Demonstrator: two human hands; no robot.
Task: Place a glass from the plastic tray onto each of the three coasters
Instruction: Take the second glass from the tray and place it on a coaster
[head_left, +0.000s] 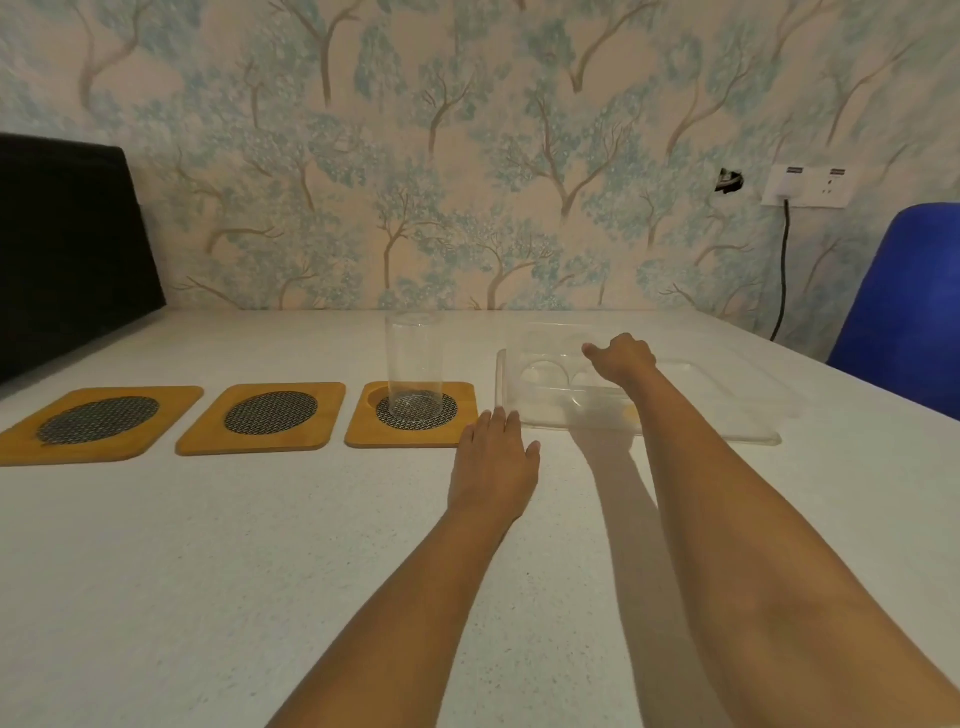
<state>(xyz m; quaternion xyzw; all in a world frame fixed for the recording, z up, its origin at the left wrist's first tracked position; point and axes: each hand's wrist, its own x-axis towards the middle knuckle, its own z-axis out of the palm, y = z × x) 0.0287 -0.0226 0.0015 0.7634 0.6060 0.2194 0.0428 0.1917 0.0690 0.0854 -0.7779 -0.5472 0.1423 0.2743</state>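
Three wooden coasters with dark mesh rounds lie in a row: the left coaster (98, 426), the middle coaster (267, 415) and the right coaster (413, 418). A clear glass (414, 364) stands upright on the right coaster. The clear plastic tray (717, 410) sits to the right of it, with faint outlines of clear glasses (545, 369) inside. My right hand (621, 358) is over the tray among those glasses with its fingers curled; whether it grips one is not clear. My left hand (493, 452) rests flat on the table between the right coaster and the tray, holding nothing.
A white speckled table (260, 571) runs to a wallpapered wall. A black chair back (67, 244) stands at the far left and a blue chair (909, 301) at the right. A wall socket with a black cable (784, 260) is behind the tray.
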